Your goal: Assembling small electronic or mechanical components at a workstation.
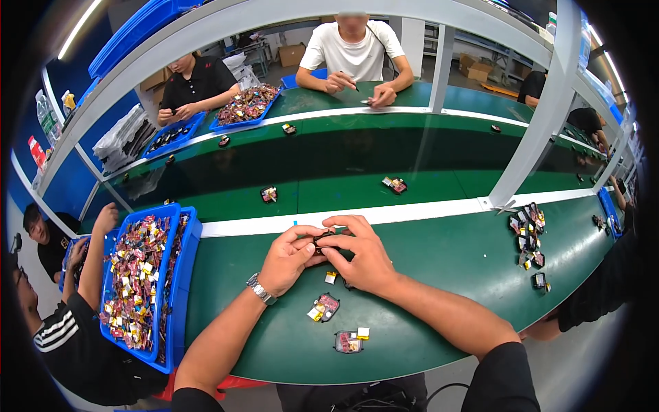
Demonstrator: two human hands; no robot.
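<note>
Above the green worktable [254, 343], my left hand [285, 261] and my right hand [362, 255] meet around a small black plastic casing [319, 242]. Fingers of both hands are closed on it and cover most of it. Just below my hands lies a small silver battery [331, 277] with a yellow edge; a dark part beside it is partly hidden by my right hand. Nearer to me are two black casings, one [324, 307] and another [349, 342], each with a reddish circuit board and a battery attached.
Stacked blue trays [180, 323] heaped with circuit boards and batteries stand at left. Several casings [527, 237] lie grouped at right, near a grey post [532, 154]. Beyond a white rail [254, 225], a dark green belt [336, 196] carries scattered casings. Co-workers sit opposite and at both sides.
</note>
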